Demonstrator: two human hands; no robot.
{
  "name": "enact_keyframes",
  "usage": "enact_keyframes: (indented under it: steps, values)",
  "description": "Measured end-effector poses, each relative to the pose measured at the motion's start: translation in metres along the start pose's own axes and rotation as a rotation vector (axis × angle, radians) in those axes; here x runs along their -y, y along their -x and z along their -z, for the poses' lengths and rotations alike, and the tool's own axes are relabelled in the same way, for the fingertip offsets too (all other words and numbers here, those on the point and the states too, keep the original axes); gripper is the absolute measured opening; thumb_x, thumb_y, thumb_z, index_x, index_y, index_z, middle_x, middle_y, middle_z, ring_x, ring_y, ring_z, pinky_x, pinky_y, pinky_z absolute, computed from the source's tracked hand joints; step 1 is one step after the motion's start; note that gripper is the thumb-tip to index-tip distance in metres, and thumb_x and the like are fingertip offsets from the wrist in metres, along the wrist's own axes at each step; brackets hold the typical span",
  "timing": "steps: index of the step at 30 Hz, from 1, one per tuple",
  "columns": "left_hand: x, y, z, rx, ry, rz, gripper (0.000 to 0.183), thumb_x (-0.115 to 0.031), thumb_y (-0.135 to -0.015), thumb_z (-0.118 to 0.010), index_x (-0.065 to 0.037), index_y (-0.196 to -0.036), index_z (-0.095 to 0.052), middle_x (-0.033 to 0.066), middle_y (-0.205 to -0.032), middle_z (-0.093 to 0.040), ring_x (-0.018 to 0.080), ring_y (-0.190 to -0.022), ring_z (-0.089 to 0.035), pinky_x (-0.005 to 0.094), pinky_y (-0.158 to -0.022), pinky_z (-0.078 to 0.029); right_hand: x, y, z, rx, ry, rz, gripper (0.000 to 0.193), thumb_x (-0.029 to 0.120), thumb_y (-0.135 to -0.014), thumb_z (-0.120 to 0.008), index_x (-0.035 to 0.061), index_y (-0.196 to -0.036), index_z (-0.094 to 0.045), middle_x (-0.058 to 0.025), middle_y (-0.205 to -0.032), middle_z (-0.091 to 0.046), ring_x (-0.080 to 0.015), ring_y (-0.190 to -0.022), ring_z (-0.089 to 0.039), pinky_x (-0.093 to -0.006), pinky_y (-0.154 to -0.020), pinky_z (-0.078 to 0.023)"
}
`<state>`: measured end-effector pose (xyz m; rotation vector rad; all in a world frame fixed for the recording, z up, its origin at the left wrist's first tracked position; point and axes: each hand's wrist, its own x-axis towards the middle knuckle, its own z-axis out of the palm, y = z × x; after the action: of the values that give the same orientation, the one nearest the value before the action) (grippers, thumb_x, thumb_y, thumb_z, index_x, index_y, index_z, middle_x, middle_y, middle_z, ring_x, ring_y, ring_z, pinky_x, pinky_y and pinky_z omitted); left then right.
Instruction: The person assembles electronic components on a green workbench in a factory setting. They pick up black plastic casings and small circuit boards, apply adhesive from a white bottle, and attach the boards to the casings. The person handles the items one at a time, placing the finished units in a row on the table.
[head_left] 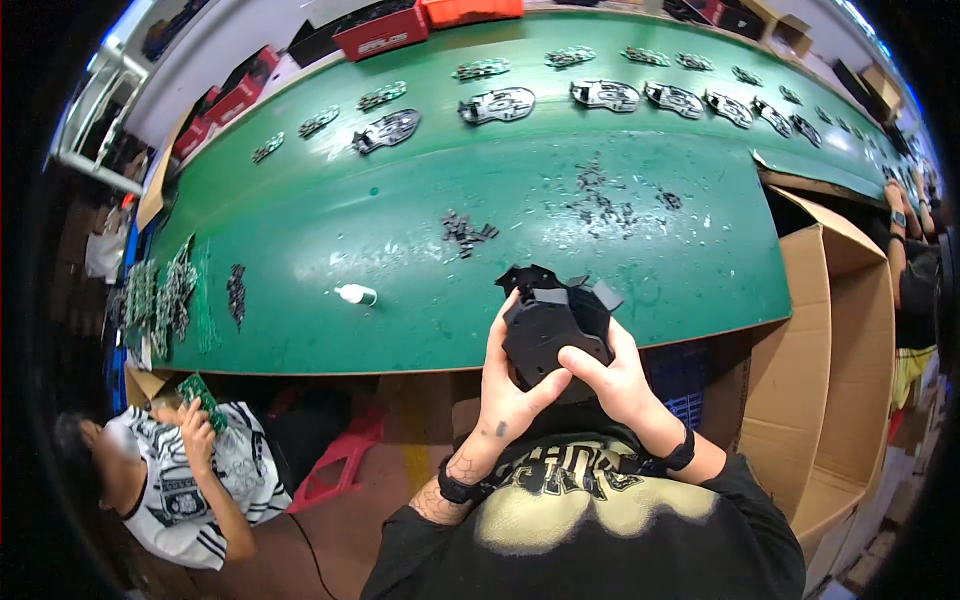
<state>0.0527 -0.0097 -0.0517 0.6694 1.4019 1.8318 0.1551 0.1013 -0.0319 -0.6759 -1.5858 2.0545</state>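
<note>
In front of my chest, above the near edge of the green table, I hold a bundle of black moulded plastic parts (550,335). My left hand (512,395) grips its left side, fingers wrapped around the back. From the right, my right hand (618,385) clasps it, with the thumb pressed on the near face. Angular flaps stick out at the top; how many pieces are in the bundle I cannot tell. Beyond it lie a heap of small black pieces (465,232) and a looser scatter of them (605,208).
The green table (400,270) bears a white bottle (356,294), rows of black-and-white plates (497,105) and green circuit boards (481,69). Bundled boards (175,290) lie far left. An open cardboard box (790,360) stands right. A co-worker (200,470) holds a board at left.
</note>
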Motion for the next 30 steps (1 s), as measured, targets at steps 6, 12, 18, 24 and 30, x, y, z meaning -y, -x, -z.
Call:
enact_keyframes:
  steps: [6,12,18,24,30]
  values:
    - [0.009,-0.006,0.012,-0.174,0.004,0.045,0.089,-0.009,-0.081,-0.076,0.002,-0.149,-0.02,0.0139,-0.138,-0.046,0.0229,-0.124,-0.05,0.0381,-0.107,-0.04,0.025,-0.001,0.048,-0.264,0.49,0.227,0.058,0.026,-0.088,-0.059,-0.0044,-0.136,-0.046,-0.0154,-0.126,-0.053,-0.0217,-0.109,-0.055,-0.0344,-0.095,-0.044]
    - [0.002,-0.018,0.013,-0.116,0.088,0.073,0.085,-0.01,-0.079,-0.075,0.001,-0.146,-0.025,0.0132,-0.133,-0.049,0.0218,-0.12,-0.052,0.0378,-0.104,-0.043,0.008,-0.014,0.108,-0.654,1.303,0.319,0.059,0.02,-0.086,-0.067,-0.0041,-0.137,-0.048,-0.0196,-0.134,-0.044,-0.037,-0.127,-0.035,-0.0458,-0.109,-0.029]
    - [0.004,-0.018,0.006,0.115,0.363,0.175,0.082,-0.014,-0.074,-0.078,0.0,-0.141,-0.033,0.0118,-0.127,-0.053,0.0204,-0.116,-0.054,0.0366,-0.102,-0.043,0.015,-0.011,0.086,-0.613,1.118,0.555,0.043,0.014,-0.085,-0.067,0.0007,-0.125,-0.061,-0.0167,-0.133,-0.052,-0.0331,-0.127,-0.042,-0.0424,-0.109,-0.032]
    - [-0.007,-0.014,0.006,0.225,0.199,0.143,0.08,-0.014,-0.073,-0.081,-0.002,-0.138,-0.036,0.009,-0.125,-0.053,0.0177,-0.116,-0.053,0.0345,-0.101,-0.043,0.003,-0.012,0.047,0.117,-0.059,-0.064,0.026,0.01,-0.094,-0.061,-0.0042,-0.117,-0.062,-0.0017,-0.107,-0.065,-0.008,-0.092,-0.057,-0.0251,-0.083,-0.048]
    - [-0.008,-0.008,0.01,0.159,-0.024,0.087,0.078,-0.008,-0.072,-0.08,-0.004,-0.136,-0.037,0.0095,-0.123,-0.053,0.0182,-0.114,-0.055,0.0341,-0.099,-0.045,-0.018,-0.004,0.025,-0.173,-0.004,0.084,0.021,0.007,-0.093,-0.064,-0.0028,-0.111,-0.063,-0.0015,-0.102,-0.063,-0.0072,-0.094,-0.057,-0.025,-0.083,-0.049]
